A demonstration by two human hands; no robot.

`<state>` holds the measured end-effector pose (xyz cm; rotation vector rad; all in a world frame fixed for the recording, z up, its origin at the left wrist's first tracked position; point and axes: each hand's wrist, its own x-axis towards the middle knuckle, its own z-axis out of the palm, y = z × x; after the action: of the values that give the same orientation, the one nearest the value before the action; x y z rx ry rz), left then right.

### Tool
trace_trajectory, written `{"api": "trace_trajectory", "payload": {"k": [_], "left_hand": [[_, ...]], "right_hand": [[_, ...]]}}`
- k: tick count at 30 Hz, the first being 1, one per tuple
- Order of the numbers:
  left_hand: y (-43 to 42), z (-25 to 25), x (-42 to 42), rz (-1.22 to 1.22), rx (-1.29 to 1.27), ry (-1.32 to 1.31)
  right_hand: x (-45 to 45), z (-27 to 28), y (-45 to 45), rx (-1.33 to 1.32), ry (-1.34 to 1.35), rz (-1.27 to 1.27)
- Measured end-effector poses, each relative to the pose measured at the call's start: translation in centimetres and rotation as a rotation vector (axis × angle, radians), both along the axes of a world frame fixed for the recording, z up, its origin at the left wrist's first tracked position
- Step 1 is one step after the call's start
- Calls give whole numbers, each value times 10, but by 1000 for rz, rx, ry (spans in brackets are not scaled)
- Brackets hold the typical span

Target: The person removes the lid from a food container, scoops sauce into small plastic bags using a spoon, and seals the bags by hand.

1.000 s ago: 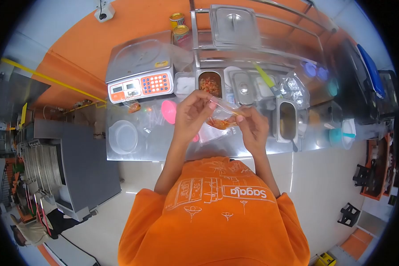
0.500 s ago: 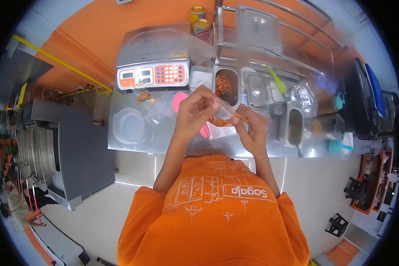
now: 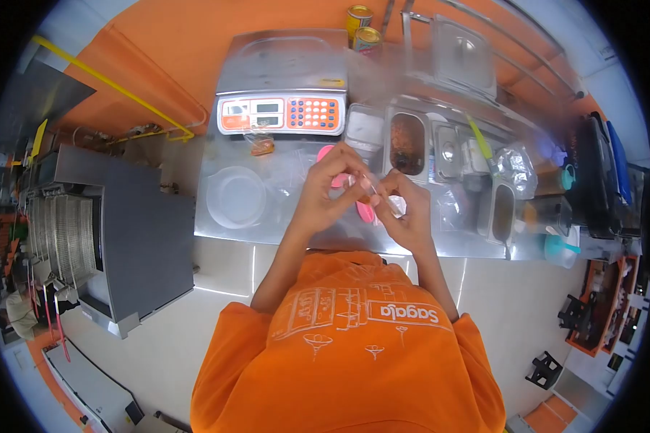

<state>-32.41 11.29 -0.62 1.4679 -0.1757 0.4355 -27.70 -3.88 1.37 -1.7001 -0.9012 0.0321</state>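
Over the front of the steel counter, my left hand (image 3: pixel 334 189) and my right hand (image 3: pixel 406 211) meet, each pinching the top of a small clear plastic bag (image 3: pixel 369 186). The bag's filling is mostly hidden behind my fingers. Pink plastic pieces (image 3: pixel 365 211) lie on the counter just behind and below my hands. A steel container of reddish chopped food (image 3: pixel 407 144) stands beyond my right hand. To the left, a small tied bag with orange contents (image 3: pixel 262 147) lies before the digital scale (image 3: pixel 282 114).
A round translucent bowl (image 3: pixel 235 197) stands at the counter's left. Lidded steel containers (image 3: pixel 449 153), a green-handled tool (image 3: pixel 479 137) and a crumpled clear bag (image 3: pixel 515 171) are on the right. Two cans (image 3: pixel 367 40) stand behind. A person (image 3: pixel 22 315) is at far left.
The view has shifted, so the counter items appear farther right. My hands have come closer together at the bag's top, and its orange contents show less than before.
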Motion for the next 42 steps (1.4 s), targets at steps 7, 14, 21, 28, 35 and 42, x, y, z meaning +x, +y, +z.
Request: {"api": "trace_trajectory", "payload": {"k": [7,14,21,28,35,42], "left_hand": [[27,-13,-18,94,132,12],[42,-30,-37,179,154,39],[67,-52,-51,346,-210,100],[132,-74,-24,529,-316,369],[208,-215,7,958,440,488],[30,-95,6,757,168,85]], "right_hand": [[-15,-10,34,-76,84,0],[-26,-22,57,-109,42,24],[-30,-68,48,-46,265,23],[-20,-72,5,-545,347,-133],[-21,-111,-95,-533,521,-354],[-34,-163,-143,-119,403,-291]]}}
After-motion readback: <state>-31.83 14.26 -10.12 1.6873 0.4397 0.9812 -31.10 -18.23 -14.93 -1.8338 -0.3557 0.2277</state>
